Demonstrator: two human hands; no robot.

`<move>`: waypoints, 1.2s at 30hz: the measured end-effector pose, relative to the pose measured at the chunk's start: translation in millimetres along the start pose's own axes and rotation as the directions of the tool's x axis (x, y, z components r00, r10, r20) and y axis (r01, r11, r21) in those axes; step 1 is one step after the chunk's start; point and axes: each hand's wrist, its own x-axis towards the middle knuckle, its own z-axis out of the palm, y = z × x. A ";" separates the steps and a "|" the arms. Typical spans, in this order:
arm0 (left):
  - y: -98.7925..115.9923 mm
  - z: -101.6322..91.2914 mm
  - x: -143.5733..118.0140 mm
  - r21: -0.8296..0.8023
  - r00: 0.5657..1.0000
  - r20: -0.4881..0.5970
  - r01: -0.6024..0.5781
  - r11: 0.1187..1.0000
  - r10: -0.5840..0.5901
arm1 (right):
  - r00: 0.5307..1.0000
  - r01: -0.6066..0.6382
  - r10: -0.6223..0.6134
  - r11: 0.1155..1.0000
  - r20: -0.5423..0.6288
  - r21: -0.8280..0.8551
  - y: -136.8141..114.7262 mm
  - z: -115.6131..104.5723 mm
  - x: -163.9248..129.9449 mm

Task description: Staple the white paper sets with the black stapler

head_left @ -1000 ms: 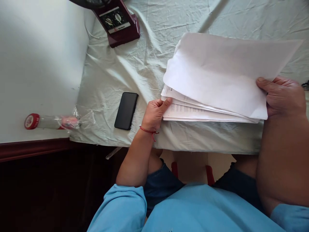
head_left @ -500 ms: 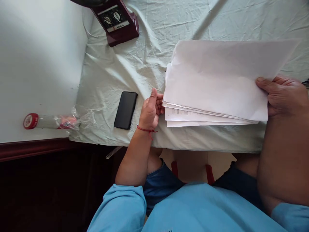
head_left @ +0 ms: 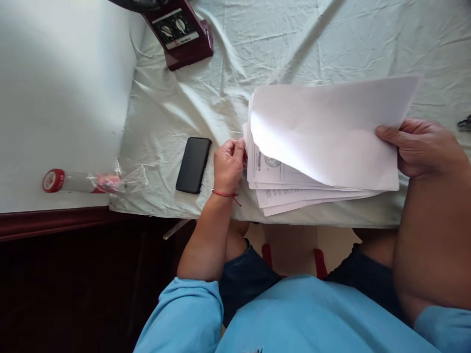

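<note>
A loose stack of white paper sheets (head_left: pixel 327 127) is held above the cloth-covered table. My right hand (head_left: pixel 427 147) grips its right side, thumb on top and the other fingers hidden beneath. The top sheet looks blank and its lower left corner curls up, baring a printed sheet (head_left: pixel 268 171) with a round mark. Under that, more printed pages (head_left: pixel 279 197) fan out toward me. At the stack's left edge, my left hand (head_left: pixel 230 159) is closed, thumb against the bent fingers, pinching the paper's edge; its fingertips are partly hidden.
A black phone (head_left: pixel 193 165) lies left of my left hand. Further left is a clear tube with red ends (head_left: pixel 79 182) and crinkled plastic. A dark red device with knobs (head_left: pixel 187 41) stands at the back left. A small dark object (head_left: pixel 464 123) sits at the right edge.
The stack has shifted left and toward me. My left hand went from fingers apart to a pinch at its edge. The top sheet's near left corner has lifted, uncovering print.
</note>
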 end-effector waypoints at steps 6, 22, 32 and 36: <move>-12.4 -15.4 10.3 0.343 0.967 -0.189 -0.095 0.934 0.168 | 0.999 -0.035 0.035 0.999 0.010 -0.016 -0.7 -0.7 -1.9; -22.5 -28.5 -24.1 0.853 0.995 0.077 -0.101 0.511 0.069 | 0.992 -0.119 0.121 0.991 0.038 -0.055 11.6 -16.1 -9.5; -21.2 -25.5 -23.8 0.854 0.996 0.063 -0.087 0.513 0.063 | 0.992 -0.122 0.125 0.989 0.031 -0.080 10.3 -19.0 -10.5; -19.9 -24.3 -23.0 0.893 0.997 0.056 -0.074 0.443 0.053 | 0.995 -0.097 0.099 0.990 0.015 -0.099 13.4 -18.4 -10.6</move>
